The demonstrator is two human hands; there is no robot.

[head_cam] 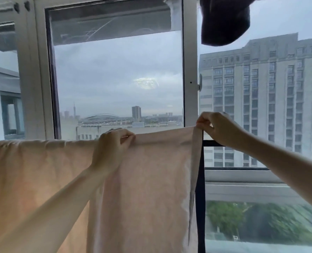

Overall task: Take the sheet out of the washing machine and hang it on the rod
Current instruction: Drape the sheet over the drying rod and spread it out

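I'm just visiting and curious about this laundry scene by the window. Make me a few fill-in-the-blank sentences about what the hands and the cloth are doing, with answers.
1. The pale pink cotton sheet hangs in front of a large ____.
2. The right hand pinches the sheet's top ____ corner.
3. The left hand grips the sheet's ____ edge.
4. A ____ coloured garment hangs above the right hand.

Missing words: window; right; top; dark

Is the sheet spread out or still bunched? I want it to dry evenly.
Mostly spread: the sheet hangs flat, left hand and right hand pinching its top edge.
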